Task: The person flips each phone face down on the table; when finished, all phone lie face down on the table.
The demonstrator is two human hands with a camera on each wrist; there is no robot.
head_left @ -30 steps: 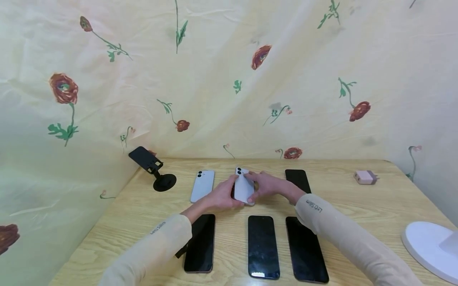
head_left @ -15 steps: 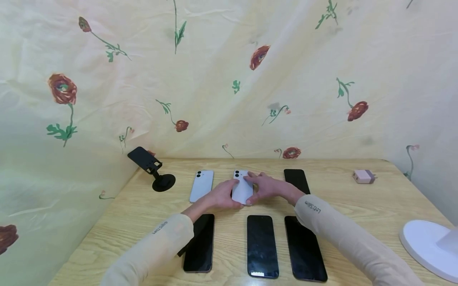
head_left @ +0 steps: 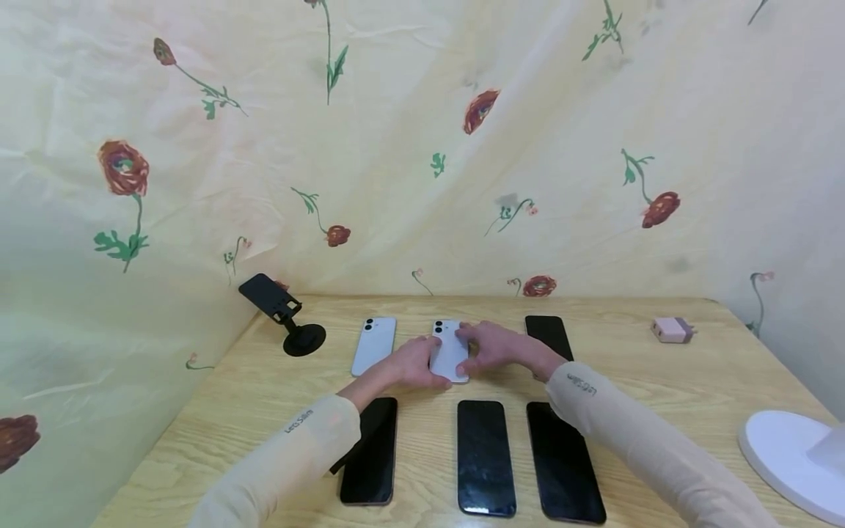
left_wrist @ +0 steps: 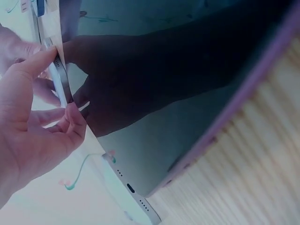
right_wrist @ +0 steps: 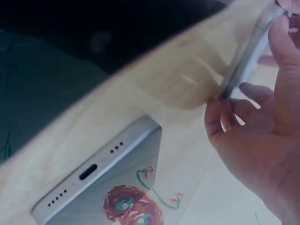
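A white phone (head_left: 450, 353) lies at the far middle of the wooden table, back up, its two-lens camera at the far left corner. My left hand (head_left: 416, 362) grips its left long edge between thumb and fingers. On the opposite edge my right hand (head_left: 490, 345) pinches it, fingertips near the camera end and thumb lower down. The left wrist view shows the left hand (left_wrist: 37, 122) holding the phone's edge (left_wrist: 62, 77). The right wrist view has the right hand (right_wrist: 265, 136) on the phone's other side (right_wrist: 246, 56).
Left of it lies a second white phone (head_left: 373, 347). Black-screened phones lie nearer (head_left: 485, 458), at near left (head_left: 371, 462), near right (head_left: 568, 469) and behind my right wrist (head_left: 549, 334). A black phone stand (head_left: 304, 339), pink charger (head_left: 672, 330) and white round base (head_left: 775, 444) stand around.
The white phone was slightly tilted, with a dark strip showing along its left side; now it lies flat and straighter. Both hands have kept their hold on it.
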